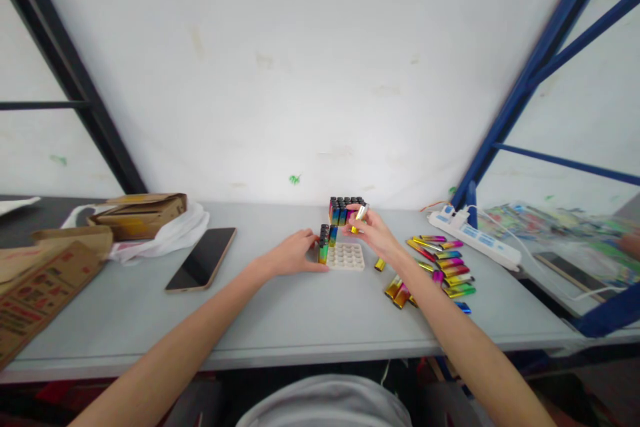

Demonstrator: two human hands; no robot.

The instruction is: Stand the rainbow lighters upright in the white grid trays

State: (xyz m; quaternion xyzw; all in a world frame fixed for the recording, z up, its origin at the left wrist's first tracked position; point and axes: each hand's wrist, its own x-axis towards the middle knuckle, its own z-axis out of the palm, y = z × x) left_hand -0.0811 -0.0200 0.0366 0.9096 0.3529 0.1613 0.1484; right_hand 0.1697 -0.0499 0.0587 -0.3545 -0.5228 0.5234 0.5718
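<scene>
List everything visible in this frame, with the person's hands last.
table: one, grey, spans the view
tray: one, white, table centre
standing lighters: a few, rainbow, tray's left corner
lighter block: one, rainbow with black tops, behind tray
loose lighters: many, rainbow, lying right of tray
phone: one, black, left of tray
cardboard boxes: several, brown, far left
plastic bag: one, white, beneath a box
power strip: one, white, far right
left hand: one, against tray's left edge
right hand: one, holding a single lighter near the block
</scene>
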